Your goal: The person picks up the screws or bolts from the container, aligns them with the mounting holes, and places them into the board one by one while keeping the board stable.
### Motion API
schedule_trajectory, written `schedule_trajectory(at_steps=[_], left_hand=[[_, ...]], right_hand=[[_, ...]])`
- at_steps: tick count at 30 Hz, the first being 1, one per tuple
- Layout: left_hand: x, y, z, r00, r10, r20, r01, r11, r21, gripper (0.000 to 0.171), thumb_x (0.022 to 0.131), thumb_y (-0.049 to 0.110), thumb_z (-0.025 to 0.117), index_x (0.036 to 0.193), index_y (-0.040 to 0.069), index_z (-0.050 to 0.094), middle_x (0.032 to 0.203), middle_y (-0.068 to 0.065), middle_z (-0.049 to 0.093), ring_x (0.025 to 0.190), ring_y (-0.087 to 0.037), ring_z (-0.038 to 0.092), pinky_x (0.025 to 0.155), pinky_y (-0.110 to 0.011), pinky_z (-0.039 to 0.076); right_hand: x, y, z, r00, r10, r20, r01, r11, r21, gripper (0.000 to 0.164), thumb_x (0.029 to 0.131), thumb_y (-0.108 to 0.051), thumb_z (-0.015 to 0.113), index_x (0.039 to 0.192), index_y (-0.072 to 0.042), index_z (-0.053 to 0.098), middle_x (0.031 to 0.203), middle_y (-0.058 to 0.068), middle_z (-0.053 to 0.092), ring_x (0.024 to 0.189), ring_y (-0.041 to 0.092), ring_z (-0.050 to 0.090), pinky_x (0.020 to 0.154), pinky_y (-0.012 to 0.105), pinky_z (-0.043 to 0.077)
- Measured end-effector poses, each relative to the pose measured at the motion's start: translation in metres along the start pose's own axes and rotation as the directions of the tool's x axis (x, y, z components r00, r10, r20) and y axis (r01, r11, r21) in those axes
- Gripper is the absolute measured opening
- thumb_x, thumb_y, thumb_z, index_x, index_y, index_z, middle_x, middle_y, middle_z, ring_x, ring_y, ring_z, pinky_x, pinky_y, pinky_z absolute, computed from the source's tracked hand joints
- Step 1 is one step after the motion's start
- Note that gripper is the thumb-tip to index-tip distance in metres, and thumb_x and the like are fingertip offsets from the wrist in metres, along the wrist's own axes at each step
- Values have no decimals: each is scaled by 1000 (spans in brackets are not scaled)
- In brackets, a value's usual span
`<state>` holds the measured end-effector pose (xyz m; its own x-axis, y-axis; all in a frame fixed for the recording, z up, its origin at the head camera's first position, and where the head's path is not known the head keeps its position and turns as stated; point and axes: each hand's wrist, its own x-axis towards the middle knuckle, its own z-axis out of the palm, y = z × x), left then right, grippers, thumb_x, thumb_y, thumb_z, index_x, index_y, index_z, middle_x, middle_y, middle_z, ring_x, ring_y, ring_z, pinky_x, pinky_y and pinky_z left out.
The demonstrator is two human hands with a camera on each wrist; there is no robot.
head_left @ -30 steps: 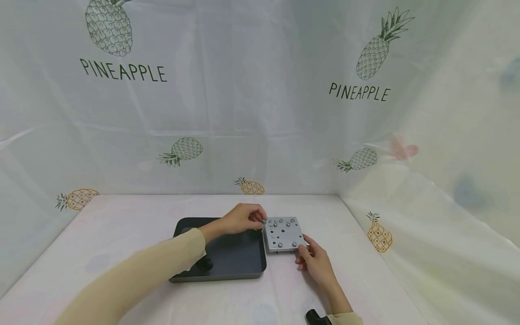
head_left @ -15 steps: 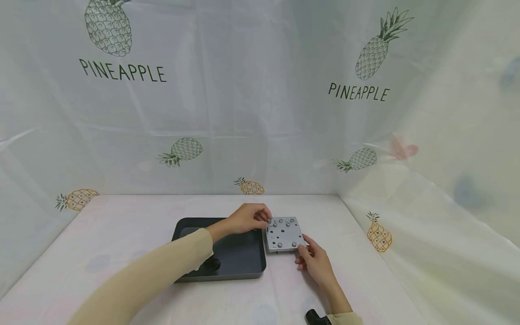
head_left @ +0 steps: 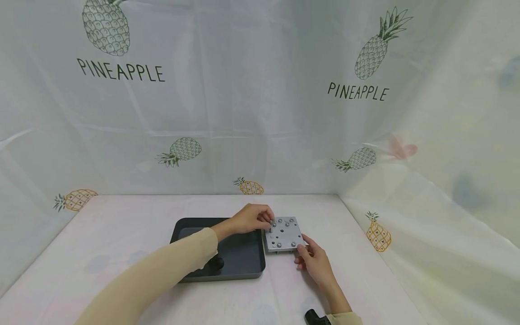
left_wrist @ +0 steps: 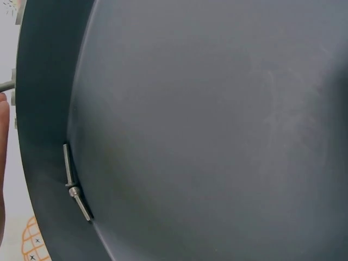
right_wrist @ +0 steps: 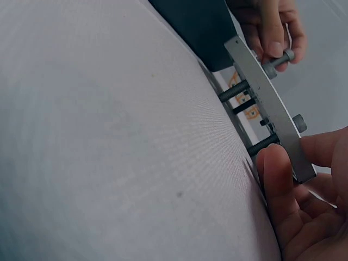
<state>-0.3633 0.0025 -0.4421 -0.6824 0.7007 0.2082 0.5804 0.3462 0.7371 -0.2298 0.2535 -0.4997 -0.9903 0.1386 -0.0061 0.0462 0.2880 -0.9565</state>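
A square silver metal plate (head_left: 287, 235) with holes and several bolts in it is propped up off the table on bolt shanks. At its near right corner my right hand (head_left: 317, 262) grips the edge, thumb on top and fingers below. My left hand (head_left: 253, 218) is over the far left corner and pinches a bolt (right_wrist: 285, 57) between thumb and finger, seen in the right wrist view. That bolt's shank shows tilted, close above the plate's top face; I cannot tell whether its tip touches a hole. Left fingertips (left_wrist: 3, 109) show at the left wrist view's edge.
A dark grey tray (head_left: 243, 259) lies directly left of the plate, under my left forearm. Two small bolts (left_wrist: 76, 190) rest against its inner wall. A pineapple-printed curtain (head_left: 260, 113) hangs behind the white table covering (head_left: 284, 298).
My left hand has moved slightly right, from the plate's left edge to above its far left corner, carrying the bolt. My right hand keeps its grip on the plate.
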Motion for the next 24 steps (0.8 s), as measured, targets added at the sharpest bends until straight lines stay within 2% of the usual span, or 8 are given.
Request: schedule_trajectory(at_steps=[8,16,24], left_hand=[[2,-2,3,1000,-4,16,4,1000,11,16,96,9,79,110,15,74,104,6,76,96,-4,70,87,-23,58],[4,-4,5,997,50,61,-54,997,55,16,95,6,79,109,14,75,103,7,75,94,-2,70,87,-22,58],[5,-7,6,995,40,88,-46,997,65,17,96,4,78,111,13,77,102,8,76,94,-1,70,88,-21,57]], right_hand=[[0,1,0,1000,-3,1,3,1000,-9,55,108,-17,62,160,-8,45,106,15,67,78,21,68,65,26,59],[-1,-1,-1,1000,7,2,-7,1000,2,55,108,-17,62,160,-8,45,107,15,66,78,21,68,65,26,59],[0,0,-1,1000,8,4,-8,1000,3,55,109,-18,62,160,-8,45,107,15,66,79,21,68,65,26,59]])
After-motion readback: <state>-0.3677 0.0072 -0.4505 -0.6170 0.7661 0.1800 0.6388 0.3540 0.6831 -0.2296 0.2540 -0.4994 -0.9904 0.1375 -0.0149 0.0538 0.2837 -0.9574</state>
